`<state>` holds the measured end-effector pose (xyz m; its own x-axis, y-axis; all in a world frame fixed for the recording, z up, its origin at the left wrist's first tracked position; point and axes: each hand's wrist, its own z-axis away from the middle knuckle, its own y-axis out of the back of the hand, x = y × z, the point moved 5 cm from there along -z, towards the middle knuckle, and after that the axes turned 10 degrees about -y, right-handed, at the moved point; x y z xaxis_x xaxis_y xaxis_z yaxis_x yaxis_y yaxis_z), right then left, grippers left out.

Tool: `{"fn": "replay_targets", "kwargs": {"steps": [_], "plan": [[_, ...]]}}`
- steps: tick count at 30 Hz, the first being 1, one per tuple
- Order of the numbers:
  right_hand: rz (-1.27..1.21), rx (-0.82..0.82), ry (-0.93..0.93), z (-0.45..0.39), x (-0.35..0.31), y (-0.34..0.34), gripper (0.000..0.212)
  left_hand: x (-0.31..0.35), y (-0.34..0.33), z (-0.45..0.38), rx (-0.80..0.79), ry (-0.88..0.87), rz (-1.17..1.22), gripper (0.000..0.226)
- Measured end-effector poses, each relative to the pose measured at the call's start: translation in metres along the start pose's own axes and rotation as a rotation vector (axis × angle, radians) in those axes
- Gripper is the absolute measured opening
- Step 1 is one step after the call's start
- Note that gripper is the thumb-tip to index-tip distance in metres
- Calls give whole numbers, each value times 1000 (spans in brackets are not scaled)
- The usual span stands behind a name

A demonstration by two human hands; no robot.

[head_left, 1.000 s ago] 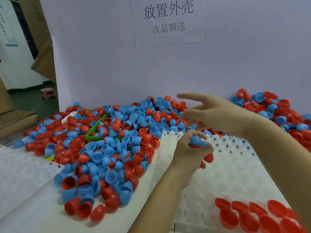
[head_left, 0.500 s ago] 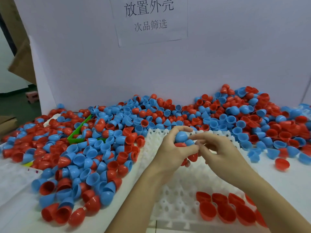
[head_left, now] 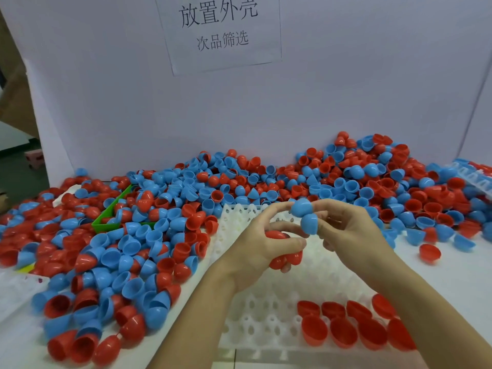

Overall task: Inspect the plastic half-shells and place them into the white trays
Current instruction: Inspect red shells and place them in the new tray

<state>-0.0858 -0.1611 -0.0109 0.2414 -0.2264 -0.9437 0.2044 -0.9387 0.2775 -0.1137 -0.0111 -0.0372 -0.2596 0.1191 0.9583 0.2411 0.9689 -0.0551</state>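
A pale board (head_left: 346, 89) stands upright at the back of the white surface (head_left: 458, 265), and a paper sign (head_left: 221, 30) with printed characters is fixed to it. Along the foot of the board lies a broad heap of loose half-shells (head_left: 165, 225), red and blue mixed, reaching from the left edge across to the right, with a green bin (head_left: 106, 225) half buried in it on the left. A white tray (head_left: 269, 310) with rows of cups lies in front of the heap, and its near right corner holds two rows of red half-shells (head_left: 343, 326), open side up. Above the tray the left hand (head_left: 255, 251) has its lower fingers curled round several red half-shells (head_left: 287, 258) in the palm, while its forefinger reaches up to touch a blue half-shell (head_left: 301, 207). The right hand (head_left: 351, 230) meets it from the other side, fingers bent and pinching a second blue half-shell (head_left: 309, 223), which sits just below the first and touches it. A single red half-shell (head_left: 429, 253) lies apart on the bare surface at the right, and the corner of another white tray (head_left: 476, 182) shows at the far right edge.
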Motion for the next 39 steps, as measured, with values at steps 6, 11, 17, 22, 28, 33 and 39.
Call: {"fn": "replay_targets", "kwargs": {"steps": [6,11,17,22,28,33,39], "plan": [[26,38,-47,2,-1,3,25,-1,5,-1,62,33,-42,42],[66,26,-59,3,0,4,35,-3,7,-2,88,33,-93,38],[-117,-32,-171,0,5,2,25,-1,7,-2,74,25,-144,35],[8,-86,-176,1,3,3,36,0,6,-1,35,27,-178,31],[60,-245,-175,7,-3,-2,21,3,9,-1,44,1,-184,29],[134,-136,-124,9,-7,-12,21,6,16,0,107,-3,-154,24],[-15,69,-69,10,-13,-3,13,4,19,1,110,54,-112,18]]}}
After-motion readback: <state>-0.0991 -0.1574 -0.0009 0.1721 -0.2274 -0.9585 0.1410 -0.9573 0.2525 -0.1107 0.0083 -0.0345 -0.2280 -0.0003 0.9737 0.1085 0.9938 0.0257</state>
